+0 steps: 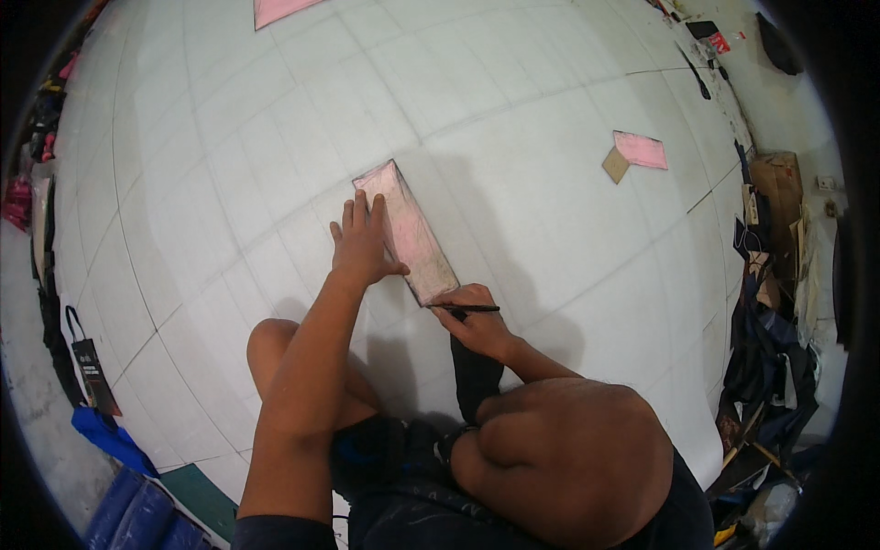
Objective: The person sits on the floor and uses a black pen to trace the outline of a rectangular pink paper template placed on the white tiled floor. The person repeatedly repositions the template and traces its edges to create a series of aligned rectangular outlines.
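A long pink rectangular template (417, 234) with dark, smudged edges lies slantwise on a broad white sheet (302, 119). My left hand (364, 243) rests on its left side, fingers stretched out and thumb apart, holding it down. In my right hand (478, 325) is a slim black pen (477, 308), gripped between the fingers. The pen points left, with its tip at the template's lower end; whether it touches the sheet I cannot tell.
A small pink piece (642, 149) and a tan square (616, 166) lie at the right. Another pink piece (282, 11) shows at the far edge. Dark cloth (770, 357) and a cardboard box (779, 192) line the right side. Blue rolls (137, 513) sit at lower left.
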`<state>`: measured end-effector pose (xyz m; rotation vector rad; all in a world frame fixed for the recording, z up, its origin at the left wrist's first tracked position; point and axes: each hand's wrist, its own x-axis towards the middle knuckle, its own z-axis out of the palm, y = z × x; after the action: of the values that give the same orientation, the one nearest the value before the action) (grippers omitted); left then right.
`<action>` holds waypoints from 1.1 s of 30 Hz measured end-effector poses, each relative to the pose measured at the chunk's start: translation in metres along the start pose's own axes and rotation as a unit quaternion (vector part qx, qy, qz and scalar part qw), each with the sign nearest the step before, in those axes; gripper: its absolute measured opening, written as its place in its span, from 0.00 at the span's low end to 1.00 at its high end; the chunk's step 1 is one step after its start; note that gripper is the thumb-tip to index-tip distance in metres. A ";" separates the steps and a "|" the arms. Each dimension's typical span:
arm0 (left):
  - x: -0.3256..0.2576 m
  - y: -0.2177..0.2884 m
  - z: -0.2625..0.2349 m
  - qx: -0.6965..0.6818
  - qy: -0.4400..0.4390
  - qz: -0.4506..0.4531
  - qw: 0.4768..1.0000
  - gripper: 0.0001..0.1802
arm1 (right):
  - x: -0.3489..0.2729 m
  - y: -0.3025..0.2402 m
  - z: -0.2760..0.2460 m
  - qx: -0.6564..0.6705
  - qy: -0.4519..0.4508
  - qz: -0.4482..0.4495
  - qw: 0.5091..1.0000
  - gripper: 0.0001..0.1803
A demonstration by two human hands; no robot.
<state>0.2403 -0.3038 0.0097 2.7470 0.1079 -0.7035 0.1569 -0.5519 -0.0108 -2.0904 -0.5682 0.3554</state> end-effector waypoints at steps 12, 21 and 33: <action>-0.001 0.005 -0.006 0.004 -0.017 -0.011 1.000 0.77 | -0.001 0.007 0.013 -0.039 -0.006 -0.001 0.999 0.08; -0.001 0.006 -0.006 -0.002 -0.024 -0.022 0.999 0.77 | -0.001 0.019 -0.020 -0.049 0.059 0.117 0.990 0.09; -0.003 0.005 -0.009 0.007 -0.029 -0.030 0.999 0.77 | 0.001 -0.001 -0.013 -0.180 0.063 -0.003 0.982 0.07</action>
<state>0.2427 -0.3060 0.0194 2.7435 0.1736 -0.8035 0.1635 -0.5605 -0.0027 -2.4371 -0.5977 0.1179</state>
